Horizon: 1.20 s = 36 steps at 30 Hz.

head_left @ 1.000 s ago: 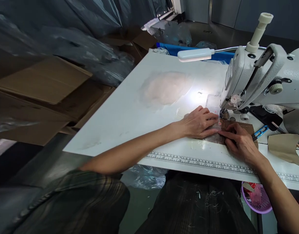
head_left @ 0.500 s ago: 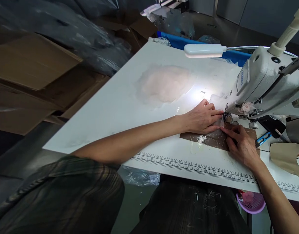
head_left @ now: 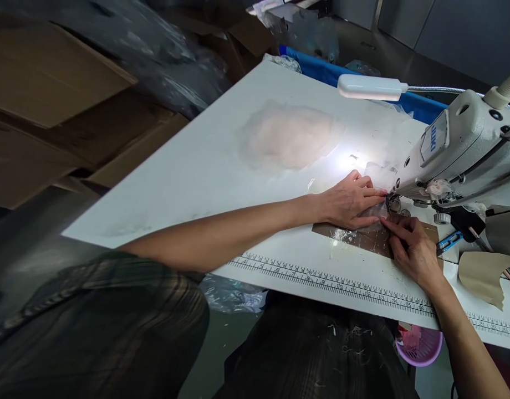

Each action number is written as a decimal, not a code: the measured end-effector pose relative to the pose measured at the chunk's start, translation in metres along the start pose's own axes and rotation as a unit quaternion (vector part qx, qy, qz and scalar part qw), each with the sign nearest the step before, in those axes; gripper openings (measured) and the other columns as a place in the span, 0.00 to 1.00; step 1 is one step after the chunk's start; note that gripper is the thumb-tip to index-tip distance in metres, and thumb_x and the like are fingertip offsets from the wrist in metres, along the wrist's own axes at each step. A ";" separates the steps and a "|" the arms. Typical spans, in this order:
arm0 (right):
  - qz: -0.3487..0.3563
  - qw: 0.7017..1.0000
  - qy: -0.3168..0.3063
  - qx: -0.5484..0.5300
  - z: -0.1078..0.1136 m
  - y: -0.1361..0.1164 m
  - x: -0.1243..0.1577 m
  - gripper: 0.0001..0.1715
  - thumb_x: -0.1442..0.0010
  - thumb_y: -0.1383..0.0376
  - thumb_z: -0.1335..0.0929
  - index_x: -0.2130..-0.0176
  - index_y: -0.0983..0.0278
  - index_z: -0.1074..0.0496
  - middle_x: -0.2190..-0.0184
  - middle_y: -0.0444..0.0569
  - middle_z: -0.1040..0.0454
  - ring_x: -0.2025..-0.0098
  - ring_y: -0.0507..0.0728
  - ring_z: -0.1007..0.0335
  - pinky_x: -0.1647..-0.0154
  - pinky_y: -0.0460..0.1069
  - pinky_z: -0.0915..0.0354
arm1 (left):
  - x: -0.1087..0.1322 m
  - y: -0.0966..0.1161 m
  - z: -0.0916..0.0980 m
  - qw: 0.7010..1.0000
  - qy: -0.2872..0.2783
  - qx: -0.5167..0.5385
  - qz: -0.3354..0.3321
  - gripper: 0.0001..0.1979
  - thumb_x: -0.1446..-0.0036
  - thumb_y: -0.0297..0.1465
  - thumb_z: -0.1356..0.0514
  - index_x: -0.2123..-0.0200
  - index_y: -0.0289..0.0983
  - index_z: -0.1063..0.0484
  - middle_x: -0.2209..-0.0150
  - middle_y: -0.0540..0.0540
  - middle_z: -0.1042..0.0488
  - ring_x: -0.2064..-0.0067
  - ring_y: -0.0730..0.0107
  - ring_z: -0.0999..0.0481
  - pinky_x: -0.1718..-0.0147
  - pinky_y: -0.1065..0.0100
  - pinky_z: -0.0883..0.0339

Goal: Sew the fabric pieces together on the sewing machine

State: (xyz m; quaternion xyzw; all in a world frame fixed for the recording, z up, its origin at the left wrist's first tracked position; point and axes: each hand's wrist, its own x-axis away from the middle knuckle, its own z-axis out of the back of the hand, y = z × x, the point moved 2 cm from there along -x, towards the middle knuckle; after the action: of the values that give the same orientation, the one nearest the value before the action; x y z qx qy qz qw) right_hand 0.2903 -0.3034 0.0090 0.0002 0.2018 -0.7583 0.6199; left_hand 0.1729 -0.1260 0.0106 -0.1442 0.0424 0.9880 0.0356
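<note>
My left hand [head_left: 350, 200] lies flat with fingers stretched out, pressing a clear plastic sheet [head_left: 361, 237] onto a brown pad beside the needle of the white sewing machine [head_left: 458, 149]. My right hand [head_left: 413, 249] sits just right of it with fingers curled and pinched on the sheet's edge, fingertips pointing at the needle area. The two hands nearly touch at the fingertips. The needle itself is hidden by the fingers and the machine head.
A white table [head_left: 222, 183] with a printed ruler [head_left: 346, 282] along its front edge holds a heap of pale pink fabric [head_left: 288, 136]. A lamp [head_left: 371, 87] shines on the seam area. Blue snips [head_left: 449, 241], brown paper [head_left: 483, 276], cardboard boxes [head_left: 59, 111] and a purple basket [head_left: 419, 344] surround it.
Both hands have edged toward the needle with the plastic sheet. The camera has swung left and down, so the machine now sits further right in view.
</note>
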 end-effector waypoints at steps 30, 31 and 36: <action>-0.010 1.000 0.012 0.002 -0.001 -0.002 0.001 0.22 0.36 0.65 0.39 0.49 0.53 0.22 0.64 0.49 0.30 0.64 0.53 0.29 0.65 0.47 0.31 | -0.003 0.007 0.002 0.999 -0.003 -0.048 -0.014 0.24 0.34 0.45 0.52 0.50 0.35 0.26 0.42 0.40 0.28 0.56 0.55 0.31 0.57 0.55 0.45; -0.012 1.000 0.010 0.002 -0.001 -0.001 0.000 0.22 0.36 0.65 0.39 0.49 0.53 0.22 0.63 0.49 0.30 0.64 0.53 0.29 0.65 0.47 0.30 | -0.003 0.008 0.002 0.999 -0.002 -0.051 -0.012 0.24 0.34 0.45 0.52 0.50 0.35 0.26 0.43 0.40 0.27 0.56 0.55 0.31 0.56 0.55 0.45; -0.015 1.000 0.005 0.004 -0.001 -0.001 0.000 0.22 0.36 0.65 0.38 0.48 0.54 0.23 0.62 0.49 0.29 0.64 0.54 0.28 0.65 0.48 0.29 | -0.003 0.008 0.001 0.998 0.004 -0.057 -0.020 0.24 0.33 0.45 0.51 0.49 0.34 0.26 0.43 0.39 0.27 0.56 0.56 0.31 0.55 0.55 0.45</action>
State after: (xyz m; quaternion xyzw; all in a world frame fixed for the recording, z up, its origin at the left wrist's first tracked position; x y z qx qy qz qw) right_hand 0.2894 -0.3027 0.0082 0.0032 0.2022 -0.7683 0.6073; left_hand 0.1746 -0.1345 0.0127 -0.1505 -0.0166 0.9873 0.0472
